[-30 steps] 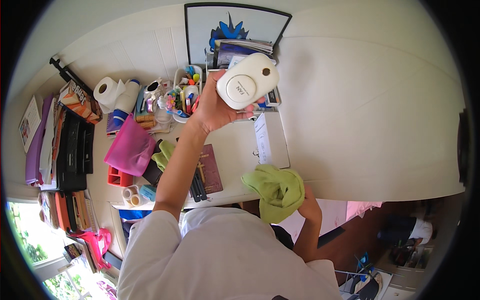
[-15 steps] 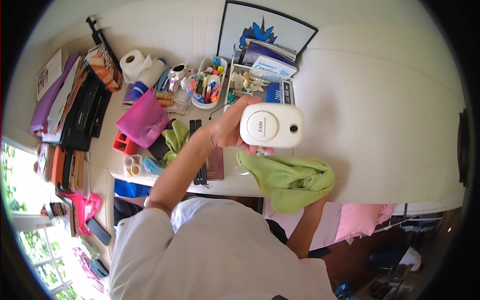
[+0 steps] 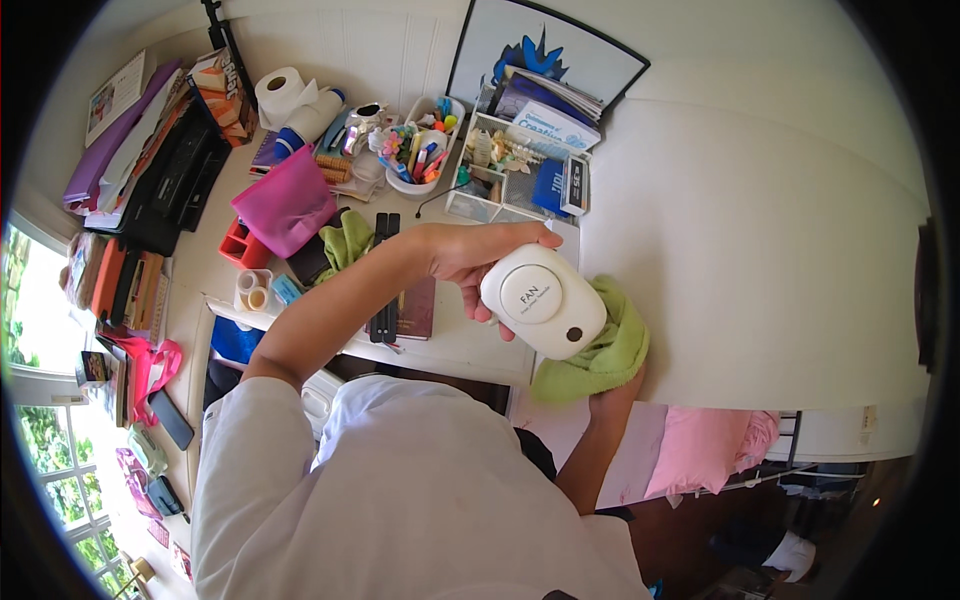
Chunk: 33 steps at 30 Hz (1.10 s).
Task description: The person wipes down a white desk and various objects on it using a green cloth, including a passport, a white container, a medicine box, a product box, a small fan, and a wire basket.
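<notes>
A white handheld fan unit point(image 3: 538, 308) with a round raised disc and a dark round spot is gripped by my left hand point(image 3: 468, 258), thumb over its upper edge and fingers beneath. Its face is tilted, with the spotted end toward the lower right. My right hand point(image 3: 618, 392) is wrapped in a green cloth point(image 3: 603, 362), which lies against the fan's lower right end. Most of the right hand's fingers are hidden by the cloth. Another green cloth point(image 3: 347, 240) lies on the desk, left of my left forearm.
A white desk point(image 3: 470, 350) runs before me. At its back stand a mesh organizer point(image 3: 476, 207) with papers, a white basket point(image 3: 455, 108) of pens and a toilet roll point(image 3: 280, 95). A pink pouch point(image 3: 287, 205), a red holder point(image 3: 241, 246) and a black printer point(image 3: 190, 190) are at left.
The fan has turned, its spotted end swinging down to the right and toward the green cloth. My right hand with the cloth has come up against it. The whole view has shifted slightly.
</notes>
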### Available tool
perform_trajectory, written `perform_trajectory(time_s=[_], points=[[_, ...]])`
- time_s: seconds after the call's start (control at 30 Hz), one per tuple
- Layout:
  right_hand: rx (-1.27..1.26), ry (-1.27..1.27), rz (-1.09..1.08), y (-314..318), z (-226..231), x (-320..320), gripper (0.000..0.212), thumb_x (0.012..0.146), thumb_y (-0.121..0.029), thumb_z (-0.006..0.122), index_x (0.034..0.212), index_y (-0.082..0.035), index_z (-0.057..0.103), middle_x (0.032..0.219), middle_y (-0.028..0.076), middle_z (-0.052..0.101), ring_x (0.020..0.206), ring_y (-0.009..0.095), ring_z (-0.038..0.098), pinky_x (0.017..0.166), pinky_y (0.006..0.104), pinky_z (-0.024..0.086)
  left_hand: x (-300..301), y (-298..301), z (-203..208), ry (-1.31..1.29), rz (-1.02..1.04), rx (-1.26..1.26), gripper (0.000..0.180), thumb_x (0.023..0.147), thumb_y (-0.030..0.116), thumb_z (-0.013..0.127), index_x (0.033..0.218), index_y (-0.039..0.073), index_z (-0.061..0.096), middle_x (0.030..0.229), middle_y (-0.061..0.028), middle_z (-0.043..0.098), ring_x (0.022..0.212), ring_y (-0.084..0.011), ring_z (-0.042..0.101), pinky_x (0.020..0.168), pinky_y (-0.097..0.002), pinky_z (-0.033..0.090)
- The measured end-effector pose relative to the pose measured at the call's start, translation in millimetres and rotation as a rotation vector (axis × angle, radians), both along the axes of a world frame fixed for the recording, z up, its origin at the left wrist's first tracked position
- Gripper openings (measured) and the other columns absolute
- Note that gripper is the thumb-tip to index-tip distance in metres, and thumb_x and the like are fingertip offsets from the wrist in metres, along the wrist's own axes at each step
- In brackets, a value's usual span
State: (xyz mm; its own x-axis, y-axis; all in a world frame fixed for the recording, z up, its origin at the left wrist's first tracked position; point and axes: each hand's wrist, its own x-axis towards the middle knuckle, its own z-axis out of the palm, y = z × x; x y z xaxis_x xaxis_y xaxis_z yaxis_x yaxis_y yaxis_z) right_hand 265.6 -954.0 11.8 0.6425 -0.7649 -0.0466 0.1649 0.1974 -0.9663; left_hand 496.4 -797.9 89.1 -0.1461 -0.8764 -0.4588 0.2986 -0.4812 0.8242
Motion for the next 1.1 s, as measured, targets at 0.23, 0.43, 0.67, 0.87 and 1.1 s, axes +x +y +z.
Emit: perform_trajectory(time_s=[0.23,0.43,0.67,0.87,1.1], points=[[-0.549,0.091,0.167,7,24,9,0.039,0.076,-0.001,0.064,0.112,0.002,0.051,0.108,0.009,0.057,0.095,0.016,0.055,0.083,0.0302,0.045,-18,-9,-3,-0.130,-0.092,0.083,0.071,0.082,0.063,0.026,0.097,0.004,0.062,0.075,-0.0172,0.066,0.042,-0.0137,0.051,0.043,-0.0257,0.044],[-0.552,0.037,0.030,18,19,19,0.043,0.066,-0.001,0.069,0.105,0.001,0.052,0.098,0.008,0.056,0.091,0.018,0.054,0.084,0.0317,0.043,-16,-5,-11,-0.108,-0.120,0.093,0.069,0.083,0.060,0.029,0.110,0.002,0.053,0.088,-0.0156,0.065,0.063,-0.0200,0.066,0.044,-0.0259,0.047],[-0.963,0.061,0.118,33,20,28,0.039,0.070,0.003,0.066,0.106,0.004,0.051,0.104,0.010,0.056,0.094,0.017,0.054,0.086,0.0305,0.042,-15,0,-18,-0.134,-0.051,0.126,0.067,0.084,0.059,0.030,0.109,0.002,0.054,0.086,-0.0160,0.066,0.063,-0.0202,0.066,0.045,-0.0271,0.049],[-0.837,0.048,-0.022,31,23,39,0.033,0.069,0.001,0.070,0.098,0.002,0.055,0.095,0.009,0.058,0.087,0.018,0.056,0.083,0.0322,0.044,-15,0,-12,-0.107,0.050,0.063,0.067,0.084,0.059,0.028,0.108,0.002,0.054,0.083,-0.0173,0.065,0.060,-0.0209,0.065,0.046,-0.0296,0.049],[-1.137,0.039,-0.089,57,-7,49,0.031,0.067,-0.001,0.074,0.093,0.001,0.058,0.090,0.009,0.061,0.082,0.019,0.059,0.079,0.0351,0.046,-14,-11,-23,0.046,0.303,0.057,0.064,0.085,0.056,0.026,0.105,0.002,0.055,0.074,-0.0166,0.064,0.045,-0.0230,0.057,0.045,-0.0325,0.050]])
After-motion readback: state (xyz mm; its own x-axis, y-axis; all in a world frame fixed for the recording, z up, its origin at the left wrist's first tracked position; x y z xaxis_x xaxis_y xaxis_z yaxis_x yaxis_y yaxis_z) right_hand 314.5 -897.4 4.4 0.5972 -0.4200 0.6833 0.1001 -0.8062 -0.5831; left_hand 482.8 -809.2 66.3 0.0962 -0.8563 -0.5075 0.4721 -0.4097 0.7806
